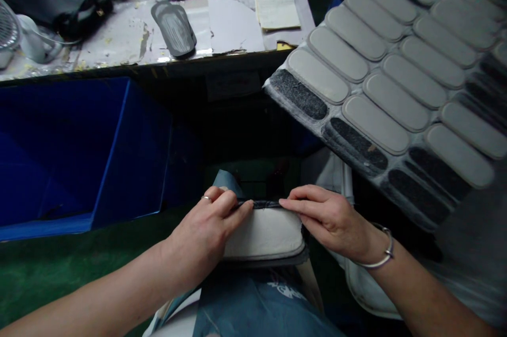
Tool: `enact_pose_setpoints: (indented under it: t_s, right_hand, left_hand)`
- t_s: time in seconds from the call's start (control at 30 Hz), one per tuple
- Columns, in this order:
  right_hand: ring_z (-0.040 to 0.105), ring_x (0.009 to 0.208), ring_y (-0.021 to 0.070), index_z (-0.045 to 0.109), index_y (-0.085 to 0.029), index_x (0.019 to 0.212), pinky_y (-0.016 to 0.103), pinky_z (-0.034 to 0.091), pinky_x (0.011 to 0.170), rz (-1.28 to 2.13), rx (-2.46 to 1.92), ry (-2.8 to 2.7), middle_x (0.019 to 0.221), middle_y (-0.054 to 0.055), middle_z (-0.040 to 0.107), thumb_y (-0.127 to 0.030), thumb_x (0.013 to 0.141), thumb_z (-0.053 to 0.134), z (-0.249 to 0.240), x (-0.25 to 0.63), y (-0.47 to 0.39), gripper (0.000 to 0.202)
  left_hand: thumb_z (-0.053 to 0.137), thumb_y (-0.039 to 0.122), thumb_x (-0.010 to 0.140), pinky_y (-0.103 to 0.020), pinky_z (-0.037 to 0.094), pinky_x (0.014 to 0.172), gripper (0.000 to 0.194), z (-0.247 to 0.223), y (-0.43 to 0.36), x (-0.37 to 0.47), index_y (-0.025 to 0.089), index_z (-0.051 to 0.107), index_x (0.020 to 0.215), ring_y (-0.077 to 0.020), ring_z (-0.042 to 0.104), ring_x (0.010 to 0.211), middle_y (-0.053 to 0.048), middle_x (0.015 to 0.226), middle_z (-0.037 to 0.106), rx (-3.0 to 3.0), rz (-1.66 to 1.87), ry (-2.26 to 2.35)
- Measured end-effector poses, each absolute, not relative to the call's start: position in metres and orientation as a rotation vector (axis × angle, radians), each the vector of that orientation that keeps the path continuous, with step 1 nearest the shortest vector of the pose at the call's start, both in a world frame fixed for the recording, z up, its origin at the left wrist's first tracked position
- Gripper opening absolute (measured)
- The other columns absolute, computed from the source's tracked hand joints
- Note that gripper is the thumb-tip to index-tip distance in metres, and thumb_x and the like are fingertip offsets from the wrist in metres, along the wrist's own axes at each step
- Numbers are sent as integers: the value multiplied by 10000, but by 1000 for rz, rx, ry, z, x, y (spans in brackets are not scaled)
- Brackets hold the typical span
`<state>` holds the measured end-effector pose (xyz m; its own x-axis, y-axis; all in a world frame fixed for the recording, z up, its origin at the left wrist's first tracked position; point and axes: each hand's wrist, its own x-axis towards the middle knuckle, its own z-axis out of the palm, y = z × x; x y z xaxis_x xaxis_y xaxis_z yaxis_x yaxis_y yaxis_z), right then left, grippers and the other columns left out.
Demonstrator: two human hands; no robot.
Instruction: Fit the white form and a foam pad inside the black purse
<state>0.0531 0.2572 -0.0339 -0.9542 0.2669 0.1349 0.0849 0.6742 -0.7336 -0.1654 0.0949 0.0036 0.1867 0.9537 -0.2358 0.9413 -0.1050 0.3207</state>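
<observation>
A pale, rounded pad (265,234) with a dark layer under it rests over my lap. Along its far edge runs a black strip (264,204). My left hand (209,223), with a ring on one finger, lies over the pad's left end, its fingers pressed on the strip. My right hand (328,215) has its fingers together, the tips pinching the strip's right part. The undersides of the fingers are hidden.
A board (356,170) with rows of grey oval pads stands at the right. A blue bin (146,152) is at the left. Across the front, a worktable (130,36) bears a grey object (174,28), a notepad (277,5) and a small fan (8,28).
</observation>
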Motion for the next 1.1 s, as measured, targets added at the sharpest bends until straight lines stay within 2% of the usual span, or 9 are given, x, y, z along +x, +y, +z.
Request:
enact_pose_setpoints:
  t_s: [0.2, 0.4, 0.6, 0.67, 0.8, 0.87, 0.97, 1.1]
  right_hand:
    - [581, 950, 164, 632, -157, 1140, 294, 534, 807, 1043, -298, -2757, 1072, 93, 616, -48, 852, 453, -32, 53, 252, 356]
    - [543, 1017, 225, 603, -150, 1178, 383, 517, 869, 780, -386, -2959, 1114, 89, 613, -73, 871, 438, -16, 51, 241, 357]
    - [543, 993, 182, 481, -245, 1336, 357, 511, 878, 935, -402, -3000, 1143, 72, 576, -53, 867, 408, -9, 41, 244, 512]
    - [538, 1010, 203, 499, -218, 1324, 386, 509, 893, 844, -375, -3020, 1129, 88, 586, -60, 867, 415, -10, 38, 239, 491]
    - [517, 1070, 260, 522, -88, 1288, 469, 463, 987, 632, -351, -3047, 1144, 124, 611, -67, 856, 454, -8, 35, 224, 438]
    - [532, 1078, 246, 510, -123, 1306, 451, 471, 988, 705, -350, -3043, 1170, 108, 605, -57, 857, 446, -7, 39, 225, 459]
    - [553, 1117, 189, 451, -181, 1362, 353, 491, 980, 1004, -481, -2919, 1255, 96, 561, -72, 869, 438, -10, 52, 237, 504]
    - [553, 1152, 178, 472, -159, 1343, 313, 498, 972, 1113, -669, -2704, 1277, 118, 550, -172, 889, 487, -18, 68, 249, 454]
  left_hand:
    - [469, 35, 747, -349, 440, 815, 654, 5, 99, -164, 215, 404, 1373, -223, 408, 935, -89, 1026, 487, 2091, 8, 1760]
    - [471, 105, 791, -348, 434, 886, 587, 2, 96, -162, 234, 429, 1362, -232, 395, 1025, -79, 1111, 469, 2058, -97, 1770]
    - [442, 144, 829, -380, 447, 871, 584, 7, 101, -163, 210, 371, 1405, -244, 419, 999, -103, 1146, 480, 2070, -162, 1733]
    - [424, 130, 831, -384, 457, 832, 599, 10, 103, -163, 220, 346, 1419, -244, 428, 966, -106, 1139, 486, 2072, -204, 1729]
    - [431, 125, 820, -384, 464, 779, 674, 14, 107, -162, 287, 261, 1452, -243, 437, 932, -101, 1153, 481, 2113, -262, 1696]
    - [445, 123, 807, -388, 467, 774, 690, 15, 109, -163, 292, 263, 1451, -249, 437, 936, -105, 1169, 473, 2129, -272, 1673]
    - [466, 116, 786, -393, 472, 776, 706, 15, 110, -165, 300, 283, 1443, -260, 435, 955, -108, 1184, 466, 2132, -259, 1653]
    - [453, 99, 786, -400, 476, 781, 704, 13, 111, -166, 312, 294, 1437, -265, 433, 965, -103, 1186, 465, 2123, -257, 1656]
